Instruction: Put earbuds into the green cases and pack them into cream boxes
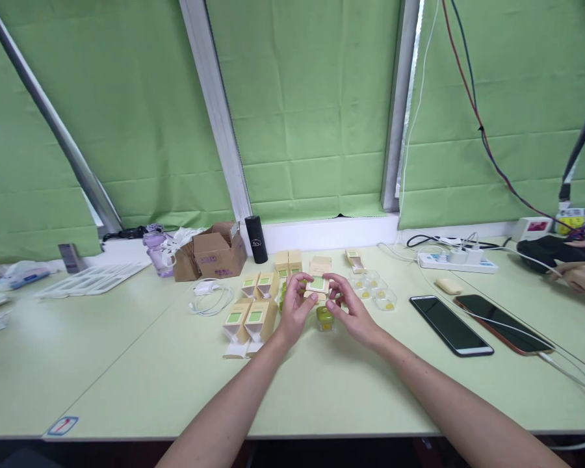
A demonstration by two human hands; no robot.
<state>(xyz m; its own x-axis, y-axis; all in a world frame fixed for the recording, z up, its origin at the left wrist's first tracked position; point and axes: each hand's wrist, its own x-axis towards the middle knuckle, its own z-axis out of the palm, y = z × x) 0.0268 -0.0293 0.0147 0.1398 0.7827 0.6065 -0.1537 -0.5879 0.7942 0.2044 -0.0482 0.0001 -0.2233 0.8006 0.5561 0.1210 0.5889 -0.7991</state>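
Between my two hands is a small pale-yellow box (318,284) with a green window, raised a little above the table. My left hand (295,309) grips its left side with curled fingers. On the opposite side, the fingers and thumb of my right hand (351,309) close around it. Just below the box stands a small clear container (325,320) with green and yellow contents. Left of my hands, several similar boxes stand together, and a front box (255,318) has its end flap open. Clear cups (385,299) with yellow bits inside are grouped to the right.
Two phones (451,325) lie at the right, near a white power strip (458,261) and trailing cables. A charger (206,286), cardboard box (219,252), black cylinder (256,240) and purple bottle (158,253) are back left. Another person's hand (582,274) shows at the right edge.
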